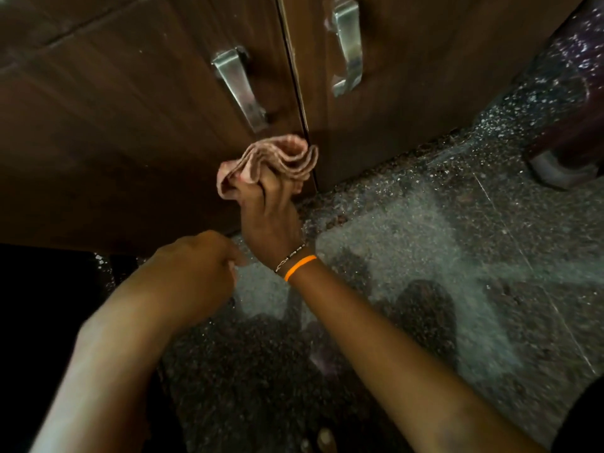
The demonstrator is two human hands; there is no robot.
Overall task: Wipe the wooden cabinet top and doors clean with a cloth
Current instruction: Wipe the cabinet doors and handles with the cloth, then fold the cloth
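My right hand (266,207) is fisted tight around a bunched pink cloth (271,160), fingers curled into its folds so the ruffled edge fans out above the knuckles. The cloth is pressed against the bottom of the left cabinet door (137,125), right at the seam where it meets the right cabinet door (425,86), just above the floor line. Up from the grip, a metal handle (240,88) sits on the left door, and a second metal handle (348,47) on the right door. On the wrist below the grip I see an orange band (300,267) beside a thin chain bracelet (289,257). My left hand (192,269) hangs lower left of the grip, fingers loosely curled, holding nothing. Speckled stone floor (457,256) spreads to the right.
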